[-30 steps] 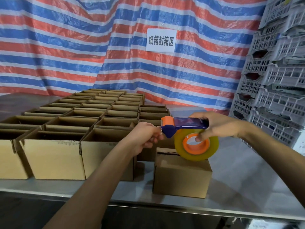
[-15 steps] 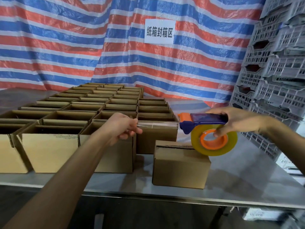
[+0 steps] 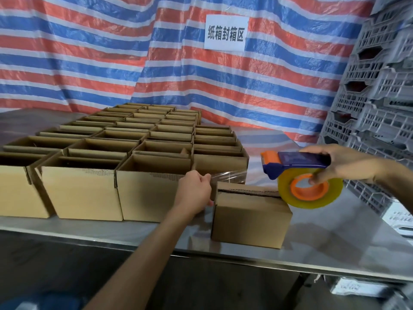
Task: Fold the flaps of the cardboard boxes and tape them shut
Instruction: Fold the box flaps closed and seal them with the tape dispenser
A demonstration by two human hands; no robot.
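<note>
Closed box (image 3: 250, 218): it stands at the near side of the steel table (image 3: 335, 238), flaps folded down, top seam not yet taped. I judge it light and stiff-walled, and likely to slide on the bare steel under a sideways pull.
Tape strip (image 3: 228, 176): clear, thin and limp, it hangs just above the box's far-left top edge. I cannot trace its run to the dispenser. I judge that it sticks to itself when slack, so I would hold it taut.
Left hand (image 3: 196, 189): fingers curled, pinching the strip's free end at 9 o'clock of the box.
Right hand (image 3: 342, 166): wrapped round the handle of the tape dispenser (image 3: 295, 163), one fingertip in the orange core of the tape roll (image 3: 310, 189), at 2 o'clock of the box.
Hold points: take the strip by its end only; steady the box by pressing down on the top flaps.
Open boxes (image 3: 82, 193): packed rows from 9 to 12 o'clock, the nearest just beside the closed box; no room on that side.
Table edge: close at 6 o'clock.
Open room: bare steel at 3 o'clock, as far as the plastic crates (image 3: 380, 108).
</note>
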